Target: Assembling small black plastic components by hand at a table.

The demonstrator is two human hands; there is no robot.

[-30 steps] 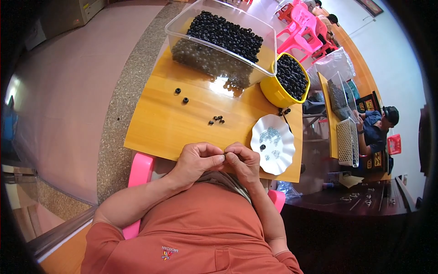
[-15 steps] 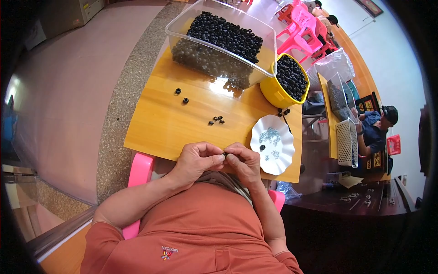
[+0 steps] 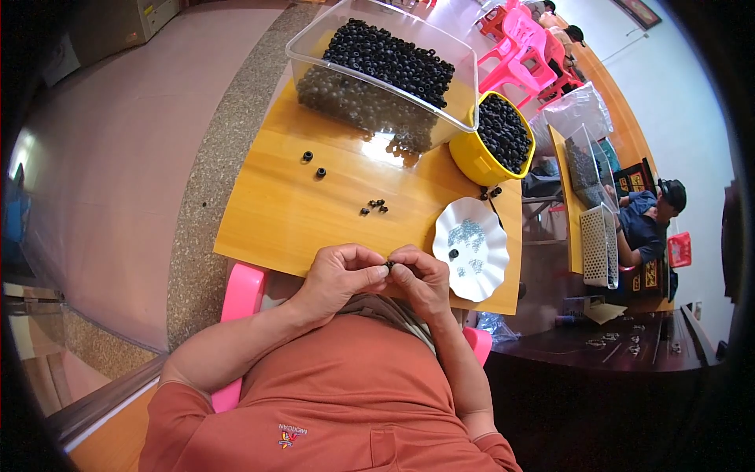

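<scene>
My left hand (image 3: 340, 277) and my right hand (image 3: 422, 279) meet fingertip to fingertip at the near edge of the wooden table (image 3: 275, 204). Between them they pinch a small black ring (image 3: 389, 266). Just right of my right hand lies a white scalloped plate (image 3: 487, 271) with small silvery parts and one black ring on it. A few loose black rings (image 3: 376, 207) rest on the table ahead of my hands, and two more (image 3: 313, 164) lie further left.
A clear plastic tub (image 3: 377, 75) full of black rings stands at the table's far side, with a yellow bowl (image 3: 472, 157) of more rings to its right. Pink chairs (image 3: 523, 39) stand beyond. Another person (image 3: 645, 216) sits at a table on the right.
</scene>
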